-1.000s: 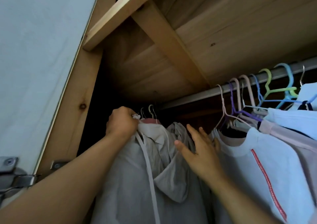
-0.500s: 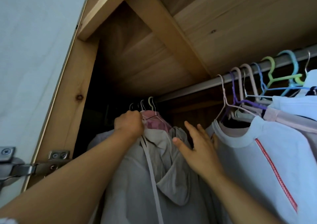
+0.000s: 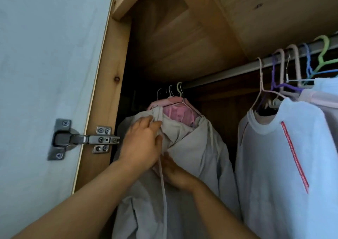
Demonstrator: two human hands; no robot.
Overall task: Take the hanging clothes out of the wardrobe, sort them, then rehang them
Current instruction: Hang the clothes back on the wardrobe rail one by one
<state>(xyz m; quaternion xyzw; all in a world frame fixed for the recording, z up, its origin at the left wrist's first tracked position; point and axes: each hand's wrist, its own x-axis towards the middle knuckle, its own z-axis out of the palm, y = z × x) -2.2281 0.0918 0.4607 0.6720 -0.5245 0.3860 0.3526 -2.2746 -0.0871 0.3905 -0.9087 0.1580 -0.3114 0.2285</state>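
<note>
Clothes at the rod's (image 3: 228, 74) left end are being handled: a grey hoodie (image 3: 197, 158) is gripped at its collar by the left hand (image 3: 142, 143), the right hand (image 3: 175, 172) pressed beneath, grip unclear. Soft, light fabric; lifting by the hanger hook (image 3: 180, 89) seems best.

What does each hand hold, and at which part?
Left hand grips the grey hoodie at its collar. Right hand touches its front lower down; grip unclear.

Two hands (image 3: 142, 143), one rail (image 3: 228, 73), one hinge (image 3: 82, 139)
</note>
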